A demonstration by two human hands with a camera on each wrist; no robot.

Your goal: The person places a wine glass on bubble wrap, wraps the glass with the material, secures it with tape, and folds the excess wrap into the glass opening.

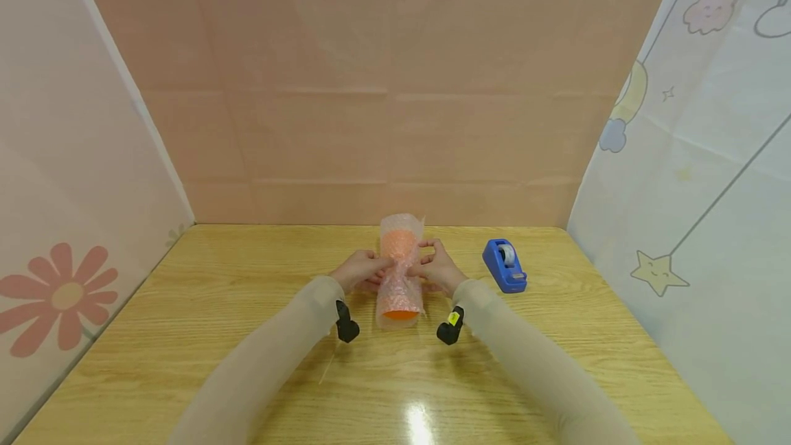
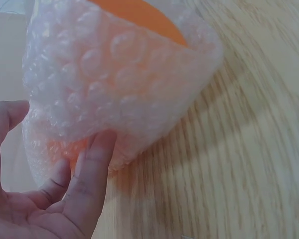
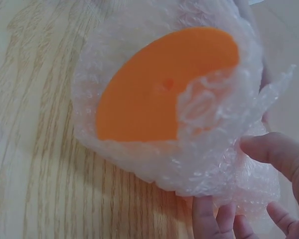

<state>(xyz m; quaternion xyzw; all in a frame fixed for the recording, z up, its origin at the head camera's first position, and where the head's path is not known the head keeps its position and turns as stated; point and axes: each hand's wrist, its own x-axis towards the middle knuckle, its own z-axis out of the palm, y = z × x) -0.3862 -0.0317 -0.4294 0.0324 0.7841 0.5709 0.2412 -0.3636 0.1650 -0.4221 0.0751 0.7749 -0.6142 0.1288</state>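
Left grip (image 1: 361,270) holds one side of a bubble-wrap bundle (image 1: 398,288); right grip (image 1: 442,270) holds the other, some fingertips hidden behind the wrap; inside, an orange object (image 3: 139,99) shows bare only at the near end, its full shape veiled; all lies on the tabletop (image 1: 185,307), left of a blue tape dispenser (image 1: 499,273).

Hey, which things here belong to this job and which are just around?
Job:
bubble wrap, held by left hand and right hand
orange object inside it
probably the blue tape dispenser, though untouched

Just around:
pink backdrop
flower-printed side panel
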